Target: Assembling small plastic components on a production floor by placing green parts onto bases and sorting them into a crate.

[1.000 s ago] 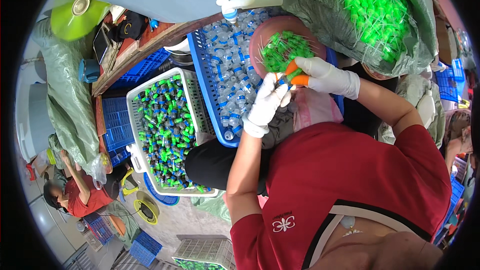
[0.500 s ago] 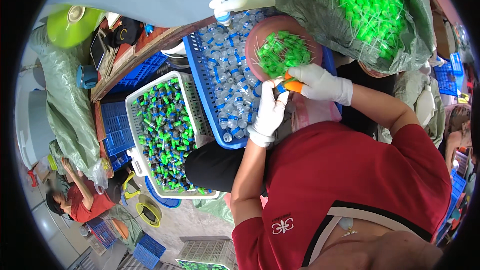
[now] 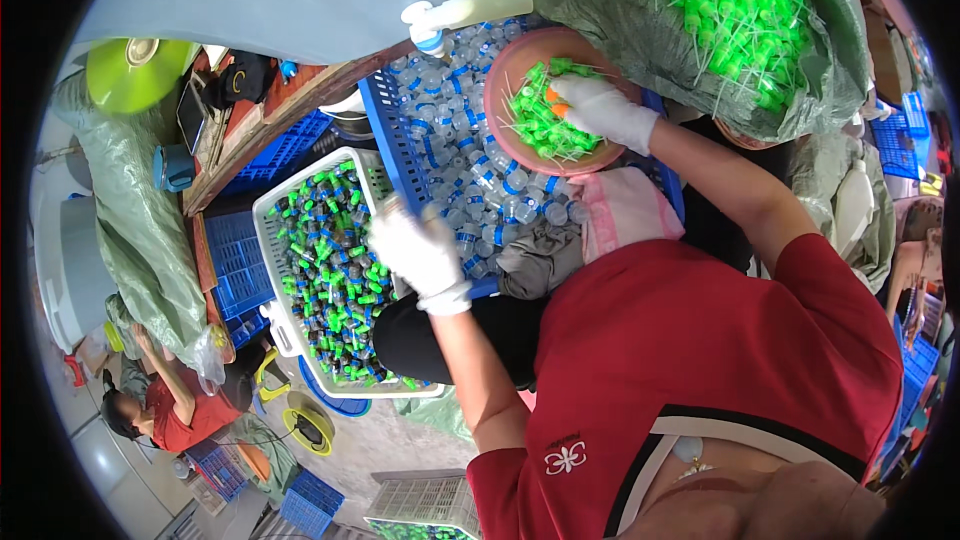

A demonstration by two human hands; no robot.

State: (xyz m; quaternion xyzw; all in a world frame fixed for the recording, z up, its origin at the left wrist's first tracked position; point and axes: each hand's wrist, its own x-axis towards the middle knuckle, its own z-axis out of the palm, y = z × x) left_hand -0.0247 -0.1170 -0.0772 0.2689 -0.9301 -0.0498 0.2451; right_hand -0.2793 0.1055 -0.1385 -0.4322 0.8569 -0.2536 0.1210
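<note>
My right hand [image 3: 605, 112], in a white glove with orange pieces at the fingertips, reaches into a pink bowl [image 3: 497, 130]. Its fingers are drawn together among green caps with thin white stems [image 3: 558, 130]; what they hold, if anything, is hidden. Over the right edge of a white crate [image 3: 262, 225] is my white-gloved left hand [image 3: 418, 252], its fingers smeared by motion. Small dark bottles with green caps and blue bands [image 3: 335, 280] fill that crate. Clear little bottles with blue bands [image 3: 440, 125] lie in a blue crate [image 3: 398, 145], which the bowl overlaps.
A grey-green sack [image 3: 600, 0] of stemmed green caps [image 3: 740, 30] stands at the far right. A white pump head [image 3: 465, 10] juts out above the blue crate. Cloths [image 3: 625, 210] lie by my lap. Another person [image 3: 185, 395] sits at the left.
My hands have parted from where they met at the bowl's near edge. The left has swung left to the white crate; the right has moved forward into the bowl.
</note>
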